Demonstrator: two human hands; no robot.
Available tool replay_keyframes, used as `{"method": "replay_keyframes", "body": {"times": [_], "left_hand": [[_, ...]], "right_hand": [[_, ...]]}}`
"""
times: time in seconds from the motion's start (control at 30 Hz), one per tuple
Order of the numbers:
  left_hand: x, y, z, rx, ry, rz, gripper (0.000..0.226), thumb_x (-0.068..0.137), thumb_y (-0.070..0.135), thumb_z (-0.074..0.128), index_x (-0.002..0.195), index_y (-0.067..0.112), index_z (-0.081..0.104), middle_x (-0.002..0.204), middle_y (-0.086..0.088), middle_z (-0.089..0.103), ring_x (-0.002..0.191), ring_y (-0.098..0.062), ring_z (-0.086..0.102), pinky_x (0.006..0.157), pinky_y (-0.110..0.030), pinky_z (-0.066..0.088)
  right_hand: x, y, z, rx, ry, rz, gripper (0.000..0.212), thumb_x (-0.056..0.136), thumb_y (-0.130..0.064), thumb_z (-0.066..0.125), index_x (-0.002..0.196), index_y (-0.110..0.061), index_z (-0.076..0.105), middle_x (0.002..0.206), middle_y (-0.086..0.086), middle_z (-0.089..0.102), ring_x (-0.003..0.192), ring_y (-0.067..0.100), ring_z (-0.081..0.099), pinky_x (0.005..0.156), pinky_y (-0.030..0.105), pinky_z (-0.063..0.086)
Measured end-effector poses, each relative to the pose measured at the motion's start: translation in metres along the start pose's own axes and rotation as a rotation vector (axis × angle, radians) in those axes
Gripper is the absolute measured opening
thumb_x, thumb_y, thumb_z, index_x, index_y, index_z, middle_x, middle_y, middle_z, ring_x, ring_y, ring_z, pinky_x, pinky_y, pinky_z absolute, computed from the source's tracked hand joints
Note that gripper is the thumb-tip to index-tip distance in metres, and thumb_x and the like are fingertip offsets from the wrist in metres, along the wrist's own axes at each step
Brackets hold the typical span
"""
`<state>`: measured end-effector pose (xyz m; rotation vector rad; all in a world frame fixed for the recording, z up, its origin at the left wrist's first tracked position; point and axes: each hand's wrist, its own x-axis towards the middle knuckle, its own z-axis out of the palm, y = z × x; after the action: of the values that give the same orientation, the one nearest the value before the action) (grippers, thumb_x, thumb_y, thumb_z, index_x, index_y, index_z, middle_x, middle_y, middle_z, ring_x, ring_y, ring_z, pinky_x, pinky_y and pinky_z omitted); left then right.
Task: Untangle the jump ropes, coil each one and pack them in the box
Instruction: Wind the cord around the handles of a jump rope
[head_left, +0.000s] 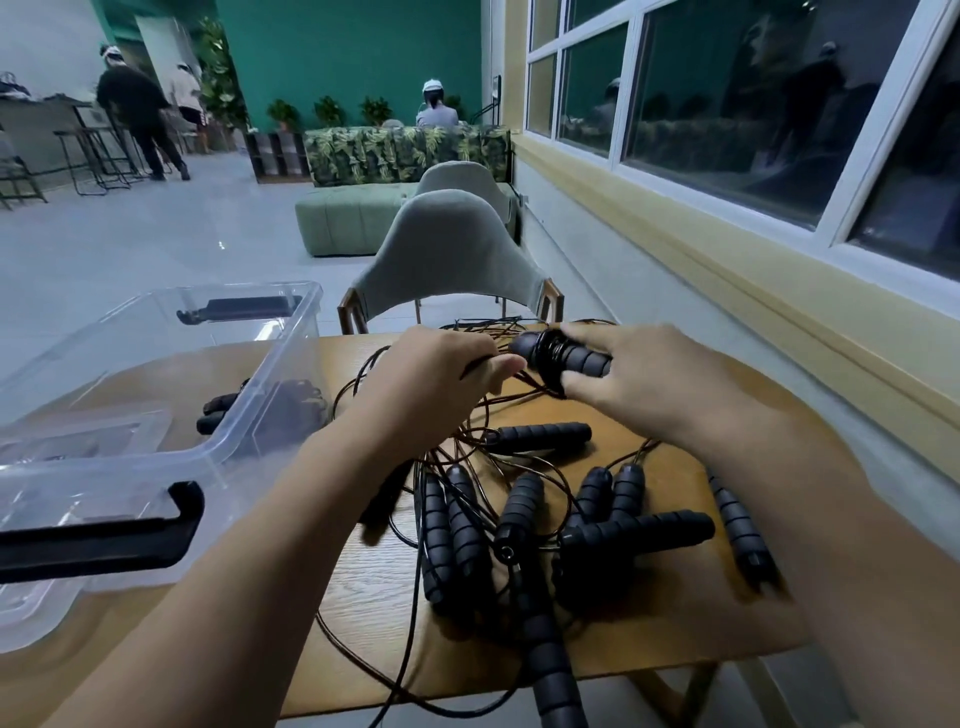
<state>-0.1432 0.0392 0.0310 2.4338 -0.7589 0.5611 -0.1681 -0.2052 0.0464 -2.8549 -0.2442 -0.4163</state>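
A tangle of black jump ropes (524, 509) with ribbed foam handles lies on the wooden table (717, 603). My right hand (639, 379) grips a handle (571, 356) that has cord wound round it, held above the far side of the table. My left hand (431, 374) pinches the thin cord (485, 361) right beside that handle. A clear plastic box (218, 431) with black latches stands at the left; through its wall I see a coiled rope with handles (280, 408) inside it. One handle (556, 675) hangs over the table's front edge.
A grey-green chair (447, 249) stands behind the table. A wall with windows (727, 104) runs along the right. A green sofa (353, 218) and several people are far back in the room.
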Motion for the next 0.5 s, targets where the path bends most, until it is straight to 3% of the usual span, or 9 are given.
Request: {"method": "replay_keyframes", "body": {"times": [0.1,0.23,0.33,0.4,0.5], "left_hand": [[-0.002,0.003,0.000,0.033,0.011,0.025,0.043,0.101,0.050,0.065,0.068,0.025,0.053,0.055,0.006,0.048,0.055,-0.019,0.045,0.053,-0.033,0.039],[-0.004,0.010,0.000,-0.025,-0.016,0.062,0.032,0.097,0.051,0.070,0.074,0.031,0.060,0.059,0.006,0.052,0.057,-0.011,0.047,0.056,-0.031,0.039],[-0.004,0.018,0.000,-0.146,-0.025,0.059,0.030,0.093,0.053,0.072,0.073,0.033,0.062,0.058,0.006,0.048,0.056,-0.009,0.041,0.055,-0.031,0.037],[-0.003,0.024,-0.001,-0.189,-0.024,0.065,0.028,0.091,0.055,0.071,0.074,0.034,0.065,0.058,0.008,0.048,0.055,-0.007,0.041,0.053,-0.025,0.034],[-0.004,0.032,-0.005,-0.217,-0.021,0.094,0.026,0.093,0.052,0.071,0.074,0.035,0.065,0.057,0.012,0.047,0.054,-0.004,0.043,0.052,-0.015,0.030]], "right_hand": [[-0.005,-0.010,-0.004,-0.043,-0.154,-0.057,0.060,0.083,-0.067,0.060,0.143,-0.063,0.054,0.127,-0.010,0.073,0.113,0.022,0.065,0.083,0.035,0.053],[-0.011,-0.011,-0.015,0.123,-0.422,-0.099,0.039,0.084,-0.060,0.066,0.123,-0.061,0.068,0.101,-0.013,0.079,0.076,0.003,0.068,0.070,0.031,0.055],[-0.012,-0.001,-0.030,0.399,-0.633,-0.106,0.025,0.095,-0.043,0.072,0.118,-0.040,0.079,0.084,0.002,0.079,0.056,0.009,0.061,0.053,0.028,0.049],[-0.009,0.010,-0.037,0.542,-0.727,-0.104,0.027,0.099,-0.037,0.072,0.121,-0.023,0.080,0.083,0.013,0.076,0.057,0.017,0.059,0.049,0.025,0.043],[-0.008,0.024,-0.036,0.778,-0.913,-0.118,0.037,0.099,-0.030,0.070,0.119,0.001,0.072,0.076,0.013,0.068,0.058,0.019,0.058,0.044,0.021,0.036]]}}
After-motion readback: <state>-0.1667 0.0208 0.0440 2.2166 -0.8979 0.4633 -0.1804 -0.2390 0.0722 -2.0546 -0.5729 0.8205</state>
